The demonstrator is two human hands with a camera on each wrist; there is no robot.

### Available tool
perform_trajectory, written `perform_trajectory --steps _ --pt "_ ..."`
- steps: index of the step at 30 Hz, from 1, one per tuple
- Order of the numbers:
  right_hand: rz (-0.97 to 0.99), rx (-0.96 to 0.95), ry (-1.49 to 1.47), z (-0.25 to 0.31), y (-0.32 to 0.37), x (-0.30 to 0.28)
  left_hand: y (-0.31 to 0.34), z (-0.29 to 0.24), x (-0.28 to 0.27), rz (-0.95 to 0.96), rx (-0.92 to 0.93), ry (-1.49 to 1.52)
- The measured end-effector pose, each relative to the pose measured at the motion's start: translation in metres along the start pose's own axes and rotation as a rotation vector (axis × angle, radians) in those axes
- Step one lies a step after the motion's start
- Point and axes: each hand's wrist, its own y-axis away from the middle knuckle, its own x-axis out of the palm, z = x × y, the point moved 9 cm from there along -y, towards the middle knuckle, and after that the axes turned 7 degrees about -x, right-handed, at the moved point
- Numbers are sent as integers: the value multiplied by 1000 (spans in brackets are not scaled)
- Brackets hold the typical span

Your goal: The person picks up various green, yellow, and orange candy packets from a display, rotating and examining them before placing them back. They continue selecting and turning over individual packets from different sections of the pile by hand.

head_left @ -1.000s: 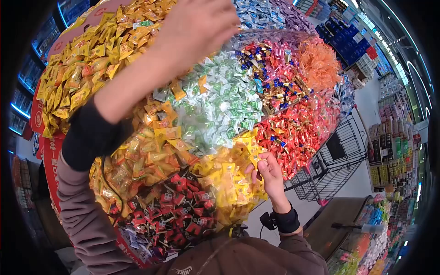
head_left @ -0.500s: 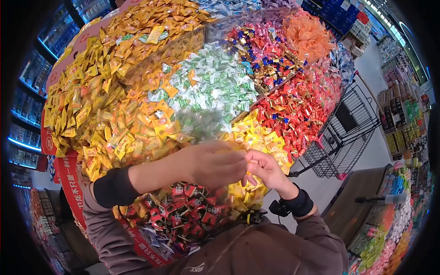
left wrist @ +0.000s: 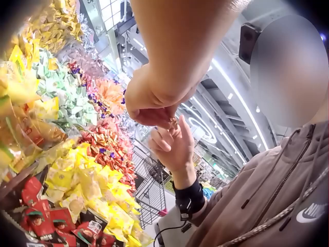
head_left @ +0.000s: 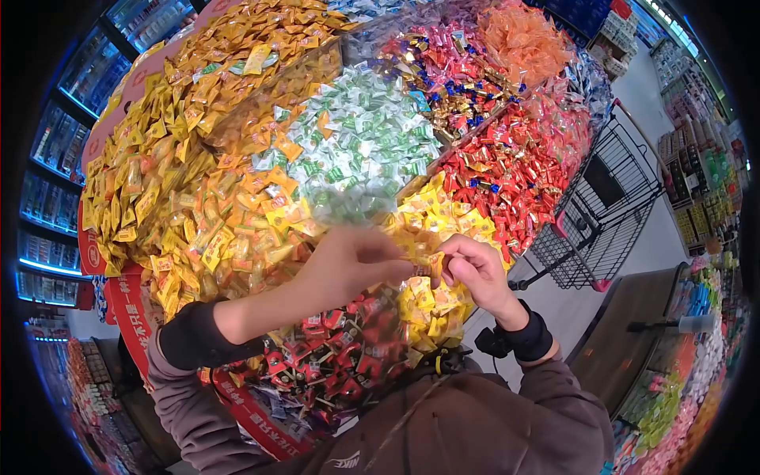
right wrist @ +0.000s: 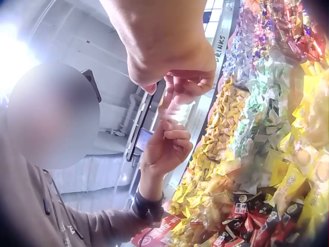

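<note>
Over the candy display, both hands meet at a small yellow-wrapped candy (head_left: 436,266). My right hand (head_left: 480,275) pinches it between thumb and fingers. From the other side my left hand (head_left: 348,265) reaches across, its fingertips pinching the near end of the wrapper. In the left wrist view the left hand (left wrist: 157,98) hangs above the right hand (left wrist: 174,146), their fingertips together at the wrapper. Beneath them lie yellow-wrapped candies (head_left: 431,313) and black-and-red packets (head_left: 336,356). White-and-green candies (head_left: 364,131) lie just beyond.
Orange-yellow packets (head_left: 229,226) fill the left side of the display. Red candies (head_left: 514,182) lie to the right, divided off by a clear partition. A black wire shopping cart (head_left: 602,214) stands at the right, and a red printed banner (head_left: 131,317) edges the left.
My left hand has come down from over the far candies to the right hand and now pinches the candy wrapper. The right hand has kept hold of the yellow candy throughout.
</note>
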Motion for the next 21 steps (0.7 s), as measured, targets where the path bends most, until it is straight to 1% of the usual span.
perform_trajectory --steps 2,5,6,9,12,17,21 --pt "1 27 42 5 0 4 6 5 4 26 -72 117" --pt "20 23 74 9 -1 11 15 -4 11 48 -84 179" --pt "29 -17 113 12 -2 12 16 -4 11 49 -94 164" --pt "23 60 22 5 0 13 18 -2 11 48 -106 142" --pt "8 92 -24 2 2 14 19 0 10 42 -101 151" --pt "-26 111 -52 1 3 11 18 6 8 32 -91 195" --pt "-44 122 -76 -1 4 11 18 6 7 20 -83 173"
